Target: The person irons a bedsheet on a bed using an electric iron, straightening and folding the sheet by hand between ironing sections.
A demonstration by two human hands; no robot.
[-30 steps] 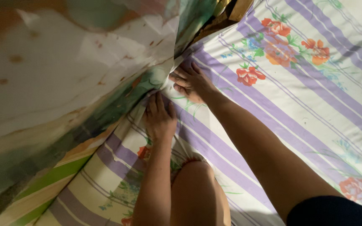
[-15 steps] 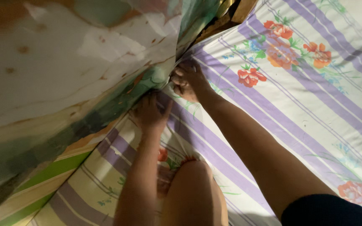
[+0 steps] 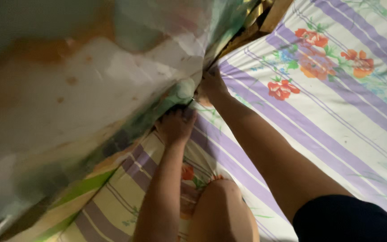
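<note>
Seemingly, both hands' fingers [image 3: 175, 117] are curled together, pressing the striped floral sheet [image 3: 337, 103] edge beneath them.

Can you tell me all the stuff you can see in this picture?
bed sheet: one, white with purple stripes and red, orange and blue flowers, spread across the right and bottom.
wall covering: one, shiny and crinkled, white with orange and green patches, filling the left side.
striped edge: one, green and cream, running along the lower left beside the sheet.
wooden piece: one, brown, at the top by the sheet's corner.
left hand: one, fingers pushed in where the sheet meets the wall covering.
right hand: one, pressed in at the same edge, a little higher up.
knee: one, bare, at the bottom middle on the sheet.
</note>
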